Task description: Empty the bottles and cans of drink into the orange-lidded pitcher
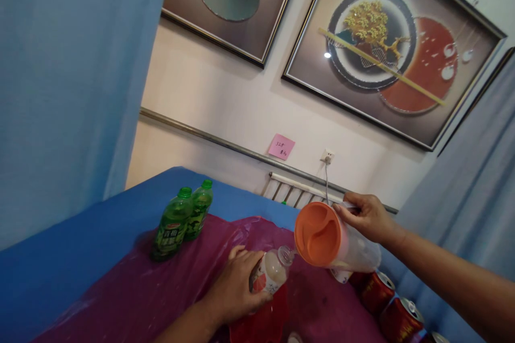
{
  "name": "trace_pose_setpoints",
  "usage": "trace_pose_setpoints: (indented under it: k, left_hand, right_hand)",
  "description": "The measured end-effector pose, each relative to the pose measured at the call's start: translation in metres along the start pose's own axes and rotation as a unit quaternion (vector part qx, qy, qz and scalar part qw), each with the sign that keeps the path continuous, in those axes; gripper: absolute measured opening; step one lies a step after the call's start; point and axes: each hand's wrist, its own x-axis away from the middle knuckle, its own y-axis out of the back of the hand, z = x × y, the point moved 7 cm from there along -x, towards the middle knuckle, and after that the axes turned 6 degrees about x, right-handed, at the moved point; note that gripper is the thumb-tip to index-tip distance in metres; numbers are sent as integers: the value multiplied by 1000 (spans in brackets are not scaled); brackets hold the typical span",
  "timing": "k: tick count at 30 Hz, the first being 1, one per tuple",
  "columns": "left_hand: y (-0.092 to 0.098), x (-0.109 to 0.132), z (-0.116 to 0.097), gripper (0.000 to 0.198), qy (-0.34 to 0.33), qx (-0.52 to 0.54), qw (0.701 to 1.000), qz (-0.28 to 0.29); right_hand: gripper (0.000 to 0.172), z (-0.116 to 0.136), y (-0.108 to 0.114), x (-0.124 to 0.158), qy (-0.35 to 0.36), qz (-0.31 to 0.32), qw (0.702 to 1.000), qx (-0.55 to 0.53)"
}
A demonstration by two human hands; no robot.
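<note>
My left hand (235, 284) wrapped around a small clear plastic bottle of pale drink (270, 273) on the table (60, 257), my right hand (367, 217) gripping a tilted clear pitcher with orange lid (322, 236) just beside its open mouth, two green bottles (181, 222) well apart.

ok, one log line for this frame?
left hand: grips pale-drink bottle, tilted | right hand: holds orange-lidded pitcher tilted at its mouth | nearby: green bottles, red cans

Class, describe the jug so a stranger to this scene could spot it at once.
Start at the blue table with its purple sheet. Above its right side, the right hand tilts a clear jug toward a small bottle. Only it has an orange lid.
</note>
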Motion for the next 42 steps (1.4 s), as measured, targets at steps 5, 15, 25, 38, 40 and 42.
trace_pose_setpoints:
  k: [5,15,25,38,40,42]
  left_hand:
    - [0,0,-1,59,7,1,1000,8]
    - [3,-1,-6,55,5,5,1000,11]
    - [1,0,-1,58,-2,11,1000,0]
    - [0,0,-6,57,-7,6,1000,12]
    - [0,0,-5,58,-7,5,1000,11]
    - [-1,0,-5,60,-7,4,1000,12]
  right_hand:
    - [46,1,0,0,-2,3,1000,1]
    - [46,-1,-2,1,-9,14,1000,-1]
    - [48,-5,-3,2,-22,17,1000,4]
    - [46,-4,-3,1,-28,20,999,-5]
    - [46,-4,-4,1,-26,17,999,-9]
    - [46,-4,-4,1,-22,12,1000,-10]
